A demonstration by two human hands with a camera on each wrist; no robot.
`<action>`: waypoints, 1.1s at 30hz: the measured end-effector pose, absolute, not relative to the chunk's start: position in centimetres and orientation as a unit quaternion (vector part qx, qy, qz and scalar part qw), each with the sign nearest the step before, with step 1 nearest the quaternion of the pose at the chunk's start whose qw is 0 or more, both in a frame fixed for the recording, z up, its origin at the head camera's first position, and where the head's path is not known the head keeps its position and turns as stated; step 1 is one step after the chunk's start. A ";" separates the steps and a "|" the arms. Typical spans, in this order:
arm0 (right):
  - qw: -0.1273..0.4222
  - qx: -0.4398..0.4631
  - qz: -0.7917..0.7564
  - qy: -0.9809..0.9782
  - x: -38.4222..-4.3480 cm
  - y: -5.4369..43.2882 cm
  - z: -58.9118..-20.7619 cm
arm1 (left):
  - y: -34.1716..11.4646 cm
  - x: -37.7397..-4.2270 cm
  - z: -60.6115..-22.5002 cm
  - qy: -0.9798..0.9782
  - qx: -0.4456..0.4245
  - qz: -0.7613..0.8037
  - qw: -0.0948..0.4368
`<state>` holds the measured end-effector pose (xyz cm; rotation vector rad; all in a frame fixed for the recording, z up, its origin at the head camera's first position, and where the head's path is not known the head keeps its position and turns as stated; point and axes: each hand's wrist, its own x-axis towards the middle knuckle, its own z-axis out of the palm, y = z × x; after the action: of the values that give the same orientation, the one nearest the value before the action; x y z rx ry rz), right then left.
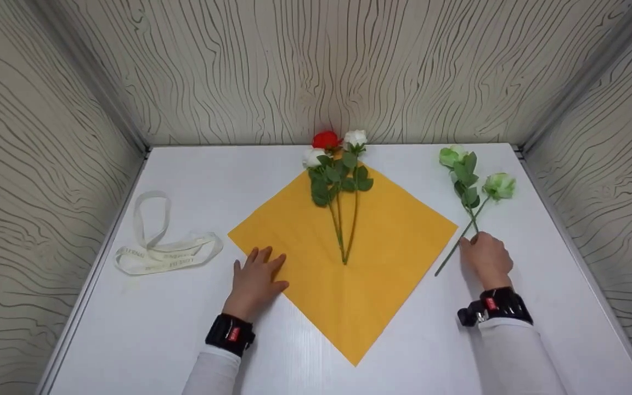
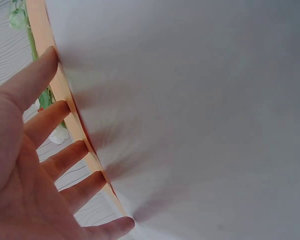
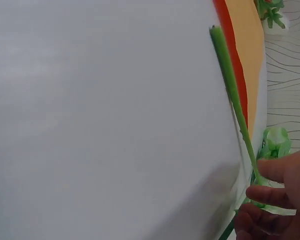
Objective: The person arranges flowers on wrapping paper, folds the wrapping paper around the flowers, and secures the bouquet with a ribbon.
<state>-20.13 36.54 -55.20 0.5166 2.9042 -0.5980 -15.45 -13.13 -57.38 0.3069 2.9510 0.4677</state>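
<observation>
Between the hands [image 1: 255, 285] [image 1: 487, 259] lies yellow paper [image 1: 349, 307] (bearing roses [image 1: 332, 174]).

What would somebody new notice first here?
Probably the square yellow paper-like sheet roughly centred on the white table, with a red rose and two white roses laid across its far corner. Then perhaps two pale green roses at the right, their stems at the right hand, and the looped cream printed ribbon at the left.
</observation>
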 end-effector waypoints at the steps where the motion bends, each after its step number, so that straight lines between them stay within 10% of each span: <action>1: 0.077 0.170 -0.205 0.961 -20.2 36.3 -55.4 | -13.1 -15.5 -57.4 0.980 0.101 0.157 0.070; 15: 0.082 0.204 -0.263 0.940 -20.5 34.8 -55.0 | -13.2 -15.7 -57.6 0.979 0.098 0.164 0.077; 33: -0.074 0.116 -0.281 0.950 -21.8 27.5 -53.5 | -13.0 -15.5 -57.4 0.980 0.096 0.160 0.069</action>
<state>-21.82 27.53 -53.46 0.3835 3.1326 -0.9262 -15.54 -13.04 -57.41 0.2878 2.9504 0.4819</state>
